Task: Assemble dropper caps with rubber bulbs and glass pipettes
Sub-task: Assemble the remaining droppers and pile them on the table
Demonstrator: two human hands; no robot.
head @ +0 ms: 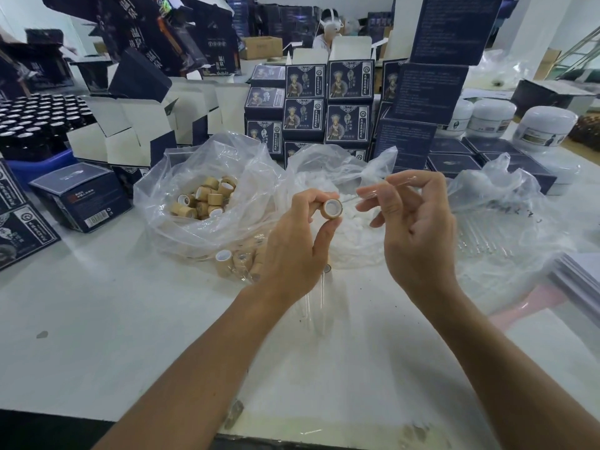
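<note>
Above the white tabletop (pixel 130 319), the left hand (pixel 292 251) pinches a short bamboo-coloured cylindrical dropper cap (pixel 332 209) between thumb and fingertips, its white-lined open end turned toward the camera. Just to the right of that cap, the right hand (pixel 418 235) holds a thin clear glass pipette (pixel 373 191) pinched between thumb and forefinger, with the other fingers loosely spread; the pipette runs nearly level, and its left tip sits right at the cap's edge, though whether it has entered the cap cannot be told. The two hands are close together but do not touch. Left of the held cap, a crumpled clear plastic bag (pixel 181 222) lies open with a heap of matching bamboo-coloured caps (pixel 207 198) inside, and a few more caps (pixel 233 263) rest on the table at the bag's near edge, just below and left of the held cap. Directly behind the held cap, a second clear bag (pixel 328 164) holds small white rubber bulbs (pixel 354 222). Right of the cap, past the right hand, a row of clear glass pipettes (pixel 483 235) lies under thin plastic. Behind the bags stand stacked dark-blue printed cartons (pixel 328 102).
</note>
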